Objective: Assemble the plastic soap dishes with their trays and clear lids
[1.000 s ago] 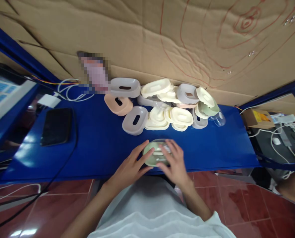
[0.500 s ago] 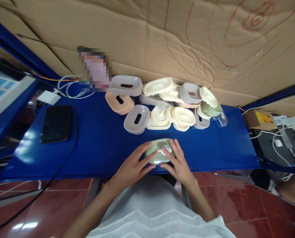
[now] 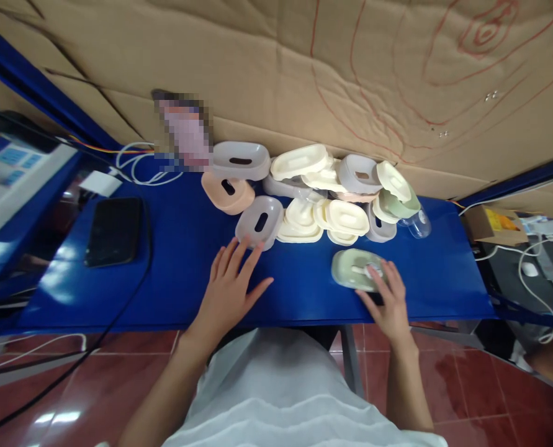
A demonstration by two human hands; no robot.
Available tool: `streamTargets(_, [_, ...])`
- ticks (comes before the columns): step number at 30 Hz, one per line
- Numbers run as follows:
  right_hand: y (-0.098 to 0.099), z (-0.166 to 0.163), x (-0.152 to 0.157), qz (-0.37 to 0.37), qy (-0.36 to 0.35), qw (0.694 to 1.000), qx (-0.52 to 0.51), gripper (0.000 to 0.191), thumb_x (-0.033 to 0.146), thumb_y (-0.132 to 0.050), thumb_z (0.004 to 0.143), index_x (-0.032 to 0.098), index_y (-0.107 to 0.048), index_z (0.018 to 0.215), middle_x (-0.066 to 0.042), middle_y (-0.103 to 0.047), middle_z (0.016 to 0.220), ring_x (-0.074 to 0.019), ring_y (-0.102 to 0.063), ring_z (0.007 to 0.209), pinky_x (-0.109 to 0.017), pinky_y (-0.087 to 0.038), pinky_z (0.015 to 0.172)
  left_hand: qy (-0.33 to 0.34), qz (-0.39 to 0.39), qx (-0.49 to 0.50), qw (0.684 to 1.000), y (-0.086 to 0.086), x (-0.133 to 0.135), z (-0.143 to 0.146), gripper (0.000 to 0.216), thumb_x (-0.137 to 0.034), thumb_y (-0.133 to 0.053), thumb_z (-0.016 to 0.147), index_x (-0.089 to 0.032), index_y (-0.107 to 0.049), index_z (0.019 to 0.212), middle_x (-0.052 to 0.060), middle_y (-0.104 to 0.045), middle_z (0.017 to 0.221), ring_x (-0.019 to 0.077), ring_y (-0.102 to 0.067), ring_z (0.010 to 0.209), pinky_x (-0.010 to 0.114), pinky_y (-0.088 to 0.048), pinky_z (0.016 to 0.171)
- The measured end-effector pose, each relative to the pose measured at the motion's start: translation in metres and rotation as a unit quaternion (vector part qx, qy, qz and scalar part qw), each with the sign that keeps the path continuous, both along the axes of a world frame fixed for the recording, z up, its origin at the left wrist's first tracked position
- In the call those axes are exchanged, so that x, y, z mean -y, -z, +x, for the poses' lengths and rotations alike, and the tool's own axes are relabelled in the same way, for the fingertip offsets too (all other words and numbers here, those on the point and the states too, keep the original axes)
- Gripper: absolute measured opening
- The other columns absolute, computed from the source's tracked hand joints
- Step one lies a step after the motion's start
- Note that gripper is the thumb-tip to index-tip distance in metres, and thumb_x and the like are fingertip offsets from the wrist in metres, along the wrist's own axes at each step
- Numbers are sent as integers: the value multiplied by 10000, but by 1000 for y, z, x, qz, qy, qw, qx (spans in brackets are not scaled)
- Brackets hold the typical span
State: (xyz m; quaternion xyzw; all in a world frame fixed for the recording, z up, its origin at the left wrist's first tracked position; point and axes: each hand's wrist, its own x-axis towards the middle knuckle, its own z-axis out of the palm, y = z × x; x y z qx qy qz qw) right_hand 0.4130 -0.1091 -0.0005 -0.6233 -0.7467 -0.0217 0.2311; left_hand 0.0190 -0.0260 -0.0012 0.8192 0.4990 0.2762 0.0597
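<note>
A light green soap dish (image 3: 346, 268) with a clear, shiny cover and a round white sticker lies on the blue table, right of centre. My right hand (image 3: 390, 298) grips its right end, thumb at the near side and fingers over the top. My left hand (image 3: 229, 288) is open, fingers spread, its tips at the near edge of a grey oval tray (image 3: 248, 225) with a dark slot. Whether they press on the tray, I cannot tell. Beside that tray are cream oval pieces (image 3: 348, 217) in a loose pile.
Behind lie more grey trays (image 3: 257, 155), a peach tray (image 3: 224, 195), a green piece (image 3: 404, 203) and a clear cover (image 3: 420, 223). A black tablet-like device (image 3: 114, 231) and cable are on the left. Cardboard (image 3: 257, 74) walls the back; a small carton (image 3: 494, 226) stands right.
The green soap dish has moved right under my right hand. My left hand has let go of it and moved left and forward to the grey tray.
</note>
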Motion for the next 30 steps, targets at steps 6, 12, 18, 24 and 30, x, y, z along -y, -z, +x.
streamTargets(6, [1, 32, -6, 78, 195, 974, 81, 705, 491, -679, 1022, 278, -439, 1649, -237, -444, 1681, -481, -379, 1579, -730, -305, 1224, -24, 8, -5, 1000, -12, -23, -3, 344, -437, -655, 1043, -202, -693, 1290, 138, -730, 1337, 362, -645, 1352, 512, -581, 1081])
streamTargets(12, [-16, -30, -82, 15, 62, 996, 65, 594, 415, -514, 1127, 186, -391, 1661, -199, -527, 1629, -315, -400, 1592, -576, -164, 1317, 34, -10, 18, 999, -10, 11, -29, 208, -397, -719, 1011, -211, -678, 928, 94, -755, 1165, 300, -690, 1296, 459, -588, 1100])
streamTargets(18, [-18, -57, -78, -10, -21, 999, 41, 305, 368, -550, 1120, 236, -730, 1328, -76, -777, 1164, -255, -705, 1127, -564, -256, 1273, 34, -4, 87, 996, 2, 47, -46, 190, -164, -685, 1016, -227, -682, 1195, 78, -766, 1283, 284, -647, 1387, 570, -508, 1212])
streamTargets(24, [-4, -114, -19, -42, -138, 989, -33, 355, 214, -563, 1091, 310, -656, 1420, -50, -752, 1230, -227, -695, 1243, -548, -342, 1279, -23, 27, 213, 976, -4, 36, -26, 238, -127, -688, 1000, -231, -683, 1214, 72, -779, 1226, 277, -674, 1342, 545, -567, 1159])
streamTargets(30, [-5, -125, -23, 30, -42, 989, -140, 468, 312, -601, 1063, 286, -519, 1524, -151, -577, 1507, -331, -542, 1474, -568, -523, 1172, 172, 1, 83, 982, -8, 16, 13, 235, -185, -589, 1070, -204, -678, 1287, 95, -739, 1346, 236, -662, 1362, 433, -536, 1215])
